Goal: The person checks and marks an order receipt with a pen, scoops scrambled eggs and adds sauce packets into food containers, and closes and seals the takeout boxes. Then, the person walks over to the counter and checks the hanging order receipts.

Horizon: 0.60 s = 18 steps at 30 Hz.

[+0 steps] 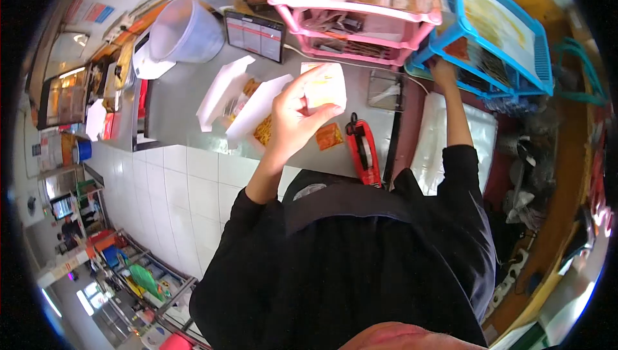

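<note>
My left hand (293, 115) is raised over the grey counter, thumb and fingers closed on a small pale packet (325, 85) with yellowish marks. Beneath and beside it stand two open white paper boxes (257, 106); yellow-brown food (262, 131) shows by the nearer one. An orange sachet (329, 136) lies flat on the counter. Next to it rests a long red and black tool (364, 150) that looks like a stapler. My right hand (443, 73) reaches into the lower part of a blue tiered rack (492, 66); its fingers are hidden there.
A pink tiered rack (357, 12) full of packets stands at the back, beside a tablet screen (255, 36) and a translucent bucket (187, 31). A flat square device (385, 90) lies behind the red tool. Clear plastic bags (432, 137) hang at the right.
</note>
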Motion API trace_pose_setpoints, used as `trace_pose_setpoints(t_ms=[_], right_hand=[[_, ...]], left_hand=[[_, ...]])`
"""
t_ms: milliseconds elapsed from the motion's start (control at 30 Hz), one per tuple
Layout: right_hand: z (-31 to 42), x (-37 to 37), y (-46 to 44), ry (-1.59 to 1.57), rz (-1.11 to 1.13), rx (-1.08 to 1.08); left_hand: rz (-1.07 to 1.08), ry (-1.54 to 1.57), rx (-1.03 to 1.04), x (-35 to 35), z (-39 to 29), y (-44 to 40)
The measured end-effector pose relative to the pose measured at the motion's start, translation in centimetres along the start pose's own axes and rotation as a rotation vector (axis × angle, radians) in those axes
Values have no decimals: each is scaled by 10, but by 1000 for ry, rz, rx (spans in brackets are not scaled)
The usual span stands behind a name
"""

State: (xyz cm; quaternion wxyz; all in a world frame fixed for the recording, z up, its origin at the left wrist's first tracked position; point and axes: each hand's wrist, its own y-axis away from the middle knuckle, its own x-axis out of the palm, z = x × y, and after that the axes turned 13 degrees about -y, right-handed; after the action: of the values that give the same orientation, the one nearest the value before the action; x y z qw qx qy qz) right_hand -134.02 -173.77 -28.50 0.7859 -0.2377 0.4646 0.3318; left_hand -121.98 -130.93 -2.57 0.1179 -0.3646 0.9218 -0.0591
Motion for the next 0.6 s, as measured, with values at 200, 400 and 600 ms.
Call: trace_pose_setpoints(t_ms=[200, 400, 600], right_hand=[[34, -26, 28, -347, -223, -123], [17, -16, 3, -567, 8, -70], [50, -23, 19, 230, -72, 230]], left_hand=[[23, 31, 10, -21, 1, 4], [3, 41, 60, -38, -1, 7], [-18, 40, 57, -54, -5, 12]])
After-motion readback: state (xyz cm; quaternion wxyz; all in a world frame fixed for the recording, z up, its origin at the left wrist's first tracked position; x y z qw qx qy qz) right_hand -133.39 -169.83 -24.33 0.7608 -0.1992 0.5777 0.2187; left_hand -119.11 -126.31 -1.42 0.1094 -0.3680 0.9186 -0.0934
